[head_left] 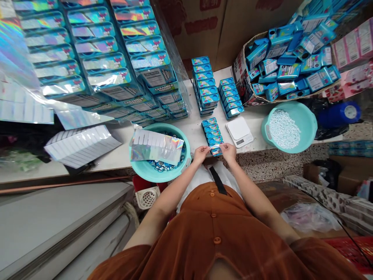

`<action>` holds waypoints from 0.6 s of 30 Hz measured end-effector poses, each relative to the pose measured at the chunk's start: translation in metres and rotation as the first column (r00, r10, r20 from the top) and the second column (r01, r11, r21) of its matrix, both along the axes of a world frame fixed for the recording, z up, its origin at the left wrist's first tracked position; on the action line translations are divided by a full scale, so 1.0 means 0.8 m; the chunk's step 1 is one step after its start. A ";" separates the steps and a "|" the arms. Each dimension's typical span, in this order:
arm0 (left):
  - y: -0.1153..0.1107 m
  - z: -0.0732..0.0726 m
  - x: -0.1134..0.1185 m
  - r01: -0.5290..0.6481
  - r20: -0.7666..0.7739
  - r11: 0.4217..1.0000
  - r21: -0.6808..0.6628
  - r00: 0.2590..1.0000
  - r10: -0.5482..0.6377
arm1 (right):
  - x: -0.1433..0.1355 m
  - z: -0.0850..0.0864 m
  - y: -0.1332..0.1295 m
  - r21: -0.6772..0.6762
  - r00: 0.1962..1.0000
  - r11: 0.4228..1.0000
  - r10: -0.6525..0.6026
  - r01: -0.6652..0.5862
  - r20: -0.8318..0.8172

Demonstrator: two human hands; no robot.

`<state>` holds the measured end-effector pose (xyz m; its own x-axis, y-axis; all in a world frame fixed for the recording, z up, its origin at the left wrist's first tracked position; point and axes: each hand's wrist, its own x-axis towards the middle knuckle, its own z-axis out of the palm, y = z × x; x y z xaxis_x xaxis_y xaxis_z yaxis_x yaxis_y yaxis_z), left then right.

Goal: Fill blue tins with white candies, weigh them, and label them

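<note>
Near the table's front edge, a short row of blue tins [213,132] runs away from me. My left hand [201,154] and my right hand [228,151] pinch the two ends of a small shiny strip [215,147], which lies across the top of the nearest tins. The fingers of both hands are closed on it. Right of the row sits a white digital scale [239,131]. To the left, a turquoise basin [159,178] holds small round metallic pieces, with a sheet of shiny stickers [156,147] lying over it.
Stacked blue tins [107,79] in plastic rise at the left. Behind the row stand more tin stacks [207,87] [231,97]. A box of blue packets [288,70] and a basin of white pieces [309,126] occupy the right. Folded sticker sheets [83,146] lie left.
</note>
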<state>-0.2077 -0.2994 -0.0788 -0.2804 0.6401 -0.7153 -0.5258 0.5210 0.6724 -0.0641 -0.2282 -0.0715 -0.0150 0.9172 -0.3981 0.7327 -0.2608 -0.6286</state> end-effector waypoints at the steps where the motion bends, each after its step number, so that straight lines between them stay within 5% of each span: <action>1: 0.001 0.000 0.000 0.001 0.001 1.000 0.000 1.000 -0.001 | 0.000 0.001 0.000 0.008 1.000 1.000 0.007 -0.007 0.006; 18: 0.000 -0.007 0.005 -0.023 0.036 0.999 -0.024 0.999 0.024 | -0.011 0.013 -0.002 0.044 0.981 0.995 0.080 -0.089 0.176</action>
<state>-0.2039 -0.2998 -0.0841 -0.2686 0.6164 -0.7403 -0.5617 0.5241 0.6402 -0.0725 -0.2295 -0.0611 -0.0278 0.9348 -0.3541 0.8497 -0.1645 -0.5009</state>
